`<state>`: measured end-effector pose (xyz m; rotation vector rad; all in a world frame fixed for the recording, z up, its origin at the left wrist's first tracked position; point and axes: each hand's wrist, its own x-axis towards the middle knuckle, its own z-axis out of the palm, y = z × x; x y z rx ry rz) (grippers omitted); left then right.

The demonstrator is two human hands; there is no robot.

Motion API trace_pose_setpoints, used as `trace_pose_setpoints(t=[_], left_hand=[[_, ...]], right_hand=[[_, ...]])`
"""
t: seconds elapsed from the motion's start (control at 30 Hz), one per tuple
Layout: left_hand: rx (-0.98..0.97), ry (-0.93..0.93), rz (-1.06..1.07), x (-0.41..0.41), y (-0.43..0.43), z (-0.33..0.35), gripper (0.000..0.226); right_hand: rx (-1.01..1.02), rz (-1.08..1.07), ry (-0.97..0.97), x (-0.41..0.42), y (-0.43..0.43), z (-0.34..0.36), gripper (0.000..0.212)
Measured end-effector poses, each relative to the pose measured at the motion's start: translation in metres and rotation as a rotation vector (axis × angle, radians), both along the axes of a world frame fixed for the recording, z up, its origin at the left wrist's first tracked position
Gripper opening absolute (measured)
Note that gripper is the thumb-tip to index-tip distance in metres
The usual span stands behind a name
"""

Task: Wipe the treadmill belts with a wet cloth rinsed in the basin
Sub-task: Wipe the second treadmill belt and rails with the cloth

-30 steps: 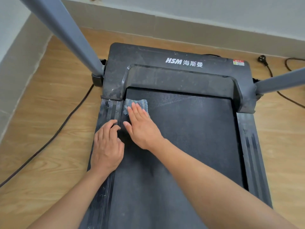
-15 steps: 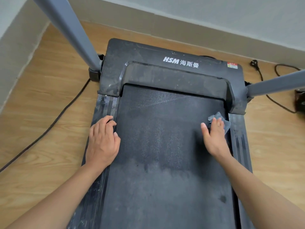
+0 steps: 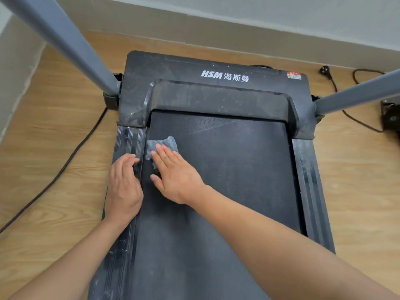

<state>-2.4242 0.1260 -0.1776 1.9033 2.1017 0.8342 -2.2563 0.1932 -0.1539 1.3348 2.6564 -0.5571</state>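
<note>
wipe | cloth (image 3: pixel 164 144) is pinned flat under straight fingers of right hand (image 3: pixel 176 178), nothing gripped | belt (image 3: pixel 233 169) is spread rightward of it, long axis toward body | left hand (image 3: pixel 124 187) is rested loosely on side rail (image 3: pixel 127 137), just beside

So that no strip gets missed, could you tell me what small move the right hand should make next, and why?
Probably slide the right hand, pressing the blue-grey cloth flat, rightward across the treadmill belt: the cloth lies at the belt's left edge, and a dusty streak shows further right.
</note>
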Motion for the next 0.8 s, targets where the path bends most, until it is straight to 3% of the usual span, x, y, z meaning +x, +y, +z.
trace_pose_setpoints(t=[0.1,0.3,0.43,0.57,0.7,0.8], left_hand=[[-0.007,0.020,-0.023,0.001,0.001,-0.001,0.048],[-0.038,-0.009,-0.014,0.003,0.000,-0.005,0.040],[-0.010,-0.045,-0.020,0.005,-0.001,-0.002,0.036],[0.006,-0.078,-0.030,0.005,-0.001,0.001,0.029],[0.044,-0.190,0.011,-0.002,0.000,0.000,0.033],[0.052,-0.296,0.091,-0.005,0.001,0.003,0.036]], right_hand=[[0.009,-0.140,-0.087,0.070,-0.006,0.004,0.088],[-0.107,-0.681,-0.234,0.272,-0.042,0.027,0.100],[-0.155,-0.876,-0.044,0.253,-0.038,0.020,0.083],[-0.048,-0.669,0.063,0.145,-0.039,0.004,0.073],[-0.133,-0.317,0.183,0.003,-0.058,0.008,0.064],[-0.158,-0.192,0.179,-0.039,-0.067,0.007,0.062]])
